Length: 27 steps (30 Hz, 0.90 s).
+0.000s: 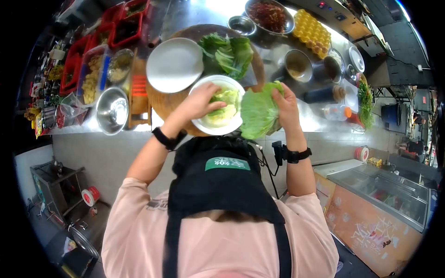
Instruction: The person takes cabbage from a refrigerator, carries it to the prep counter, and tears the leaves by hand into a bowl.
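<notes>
My left hand point(202, 102) reaches over the rim of a white bowl point(195, 122), thumb and fingers closed about pale green cabbage pieces point(228, 107) inside it. Part of what lies under the fingers is hidden. To the right of the bowl, my right hand point(286, 105) grips a large green cabbage leaf point(258, 111) by its upper right edge; the leaf hangs close to the bowl's rim. Darker green outer leaves point(227, 54) lie behind the bowl on a round wooden board point(185, 33). On that board's left part rests a white plate point(174, 65).
A steel bowl point(112, 111) stands at the counter's front left, near tubs of cut food point(92, 78) and red trays point(127, 28). At right are a steel pot point(298, 66), a dark bottle point(324, 94) and an orange-capped bottle point(337, 112). A yellow egg tray point(311, 32) sits behind.
</notes>
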Available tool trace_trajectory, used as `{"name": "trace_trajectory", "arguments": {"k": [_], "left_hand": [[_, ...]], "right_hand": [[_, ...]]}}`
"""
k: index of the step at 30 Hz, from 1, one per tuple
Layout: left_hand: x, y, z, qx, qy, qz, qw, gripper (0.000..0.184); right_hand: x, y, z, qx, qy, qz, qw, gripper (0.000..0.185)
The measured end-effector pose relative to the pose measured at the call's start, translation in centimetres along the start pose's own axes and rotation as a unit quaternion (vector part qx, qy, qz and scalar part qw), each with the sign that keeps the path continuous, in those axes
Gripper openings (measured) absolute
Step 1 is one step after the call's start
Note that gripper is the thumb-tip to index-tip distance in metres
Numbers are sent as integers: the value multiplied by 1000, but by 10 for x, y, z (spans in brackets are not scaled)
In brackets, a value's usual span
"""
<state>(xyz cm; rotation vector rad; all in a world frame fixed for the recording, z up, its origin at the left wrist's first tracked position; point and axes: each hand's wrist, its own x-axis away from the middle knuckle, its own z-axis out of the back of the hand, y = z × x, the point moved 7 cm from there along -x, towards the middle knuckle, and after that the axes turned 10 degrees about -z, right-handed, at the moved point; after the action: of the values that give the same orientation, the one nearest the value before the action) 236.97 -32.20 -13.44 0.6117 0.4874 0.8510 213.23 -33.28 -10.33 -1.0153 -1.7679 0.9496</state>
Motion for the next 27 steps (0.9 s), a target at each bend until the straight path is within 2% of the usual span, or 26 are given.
{"name": "trace_trajectory", "arguments": {"k": [1, 3, 4, 6, 7, 8, 9, 11, 12, 14, 15, 16, 17, 18, 19, 20, 21, 22, 23, 24, 25, 26, 27], "left_hand": [[-4, 5, 3, 0, 1, -1, 1000, 46], [-14, 20, 23, 70, 87, -37, 993, 55], [-19, 27, 27, 70, 86, -36, 993, 55], [-32, 49, 17, 201, -20, -74, 977, 60], [-35, 51, 9, 152, -77, -57, 984, 49], [-36, 47, 6, 151, -76, -57, 984, 49], [-38, 41, 3, 178, -56, -53, 981, 39], [-42, 49, 20, 188, 2, -62, 980, 20], [-41, 49, 20, 188, 1, -62, 980, 20], [-35, 45, 25, 194, 50, -44, 979, 17], [-29, 40, 19, 205, 107, -81, 970, 17], [-23, 29, 17, 203, 107, -82, 970, 17], [-10, -2, 26, 422, 219, 10, 879, 19], [3, -31, 24, 608, 312, 103, 723, 20], [2, -36, 30, 607, 310, 101, 725, 20], [4, -40, 33, 504, 280, 140, 805, 24], [11, -41, 32, 394, 245, 182, 867, 27], [12, -42, 29, 393, 249, 184, 866, 27], [3, -34, 20, 299, 137, 146, 933, 28], [-4, -25, 8, 197, 21, 105, 975, 29], [-6, -11, 0, 141, -42, 69, 987, 33], [-5, -10, -7, 57, -49, 46, 996, 37], [-5, -5, -1, 29, -7, 24, 999, 41]], "right_hand": [[0, -1, -7, 4, -5, -1, 1000, 17], [-4, 1, -16, 7, -9, 1, 1000, 18], [-9, 3, -22, 1, -31, 2, 1000, 18], [-15, 6, -33, -5, -58, 2, 998, 19], [-19, 6, -39, 9, -62, 4, 998, 21], [-20, 3, -43, 24, -65, 6, 998, 24], [-18, -3, -45, 25, -66, 8, 997, 24], [-11, -25, -56, 252, -48, 56, 965, 30], [-9, -29, -59, 251, -47, 56, 965, 30], [-4, -5, -68, 406, -115, -98, 901, 33], [-4, -6, -65, 352, -102, -78, 927, 25], [-4, -1, -59, 353, -103, -77, 927, 25], [-4, 0, -43, 275, -58, -62, 958, 24], [-2, 3, -26, 192, -11, -47, 980, 23], [1, 6, -9, 130, 10, -39, 991, 25], [4, 6, -2, 132, 6, -42, 990, 25], [7, 10, 6, 66, 17, -81, 994, 25], [8, 13, 13, -3, 29, -115, 993, 26], [8, 12, 14, 14, 22, -124, 992, 27], [6, 12, 12, 12, 21, -123, 992, 27], [5, 13, 9, 13, 12, -129, 991, 27], [5, 12, 9, 16, 4, -136, 991, 27], [4, 13, 9, 16, 6, -135, 991, 27]]}}
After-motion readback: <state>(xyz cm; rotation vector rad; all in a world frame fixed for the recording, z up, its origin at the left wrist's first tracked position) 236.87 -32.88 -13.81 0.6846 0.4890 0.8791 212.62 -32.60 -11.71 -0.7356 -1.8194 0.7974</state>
